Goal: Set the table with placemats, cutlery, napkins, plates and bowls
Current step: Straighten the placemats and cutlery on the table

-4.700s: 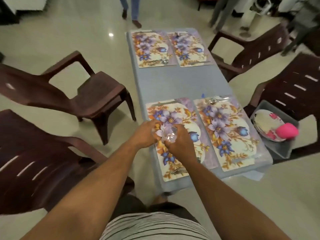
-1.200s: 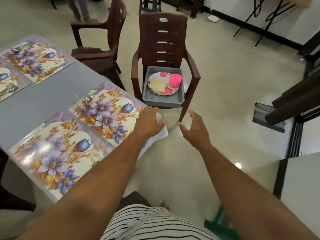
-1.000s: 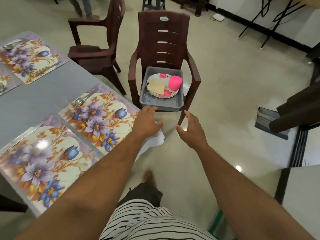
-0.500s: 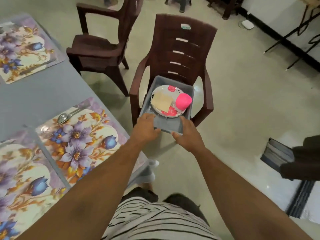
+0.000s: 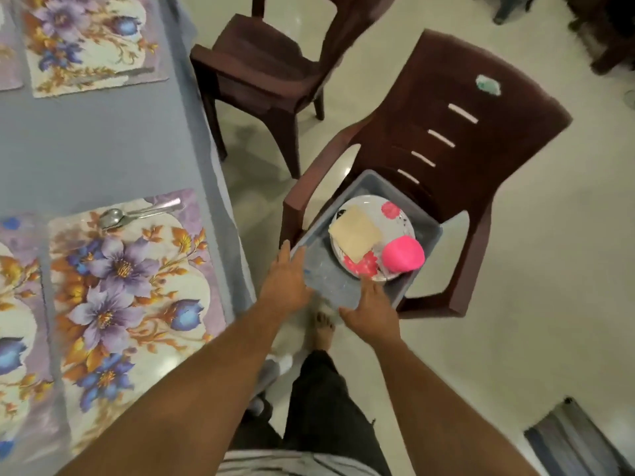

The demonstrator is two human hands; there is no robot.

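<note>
While both arms are stretched out toward the chair, the table (image 5: 103, 142) sits over on the left under a grey-blue cloth. Floral placemat (image 5: 127, 297) at about 9 o'clock has a spoon (image 5: 113, 218) lying across its top edge with another piece of cutlery just beside it, too blurry to call. A second floral mat (image 5: 86, 42) is up at 11 o'clock, also with cutlery along its near edge.

Moving right, the left hand (image 5: 287, 283) is flat, fingers straight, not gripping anything, fingertips at the left rim of the grey bin (image 5: 326, 276). Can't really tell if it's touching or just hovering. The right hand (image 5: 372, 312) is at the bin's near edge, fingers loosely spread and relaxed, nothing in it either.

That bin sits on the seat of a brown plastic chair (image 5: 481, 139) around 1 o'clock. Inside it: a white plate with red flowers (image 5: 395, 214), a folded cream napkin (image 5: 355, 233) lying on top of the plate, and a pink bowl (image 5: 403, 257) upside down at the plate's right side. Another brown chair (image 5: 261, 67) is at 12 o'clock, right by the table edge. A bare foot (image 5: 323, 333) shows on the floor between the hands.
</note>
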